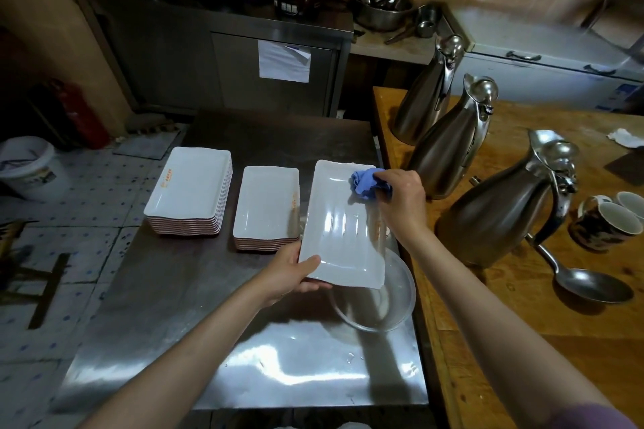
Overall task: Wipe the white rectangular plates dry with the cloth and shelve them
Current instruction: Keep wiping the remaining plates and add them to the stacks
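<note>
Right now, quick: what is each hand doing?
Left hand: grips the near corner of the white plate.
Right hand: holds the blue cloth bunched against the plate's far end.

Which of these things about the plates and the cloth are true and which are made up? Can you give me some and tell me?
1. The right hand holds a blue cloth on the far end of a white plate. True.
2. The left hand is resting flat on the metal table. False: it grips the near corner of that plate.
3. Two stacks of white plates stand on the metal table, the taller stack to the left of the shorter stack. True.
4. The three metal jugs stand on the metal table. False: the jugs stand on the wooden table.
5. A clear bowl sits under the near end of the held plate. True.
</note>
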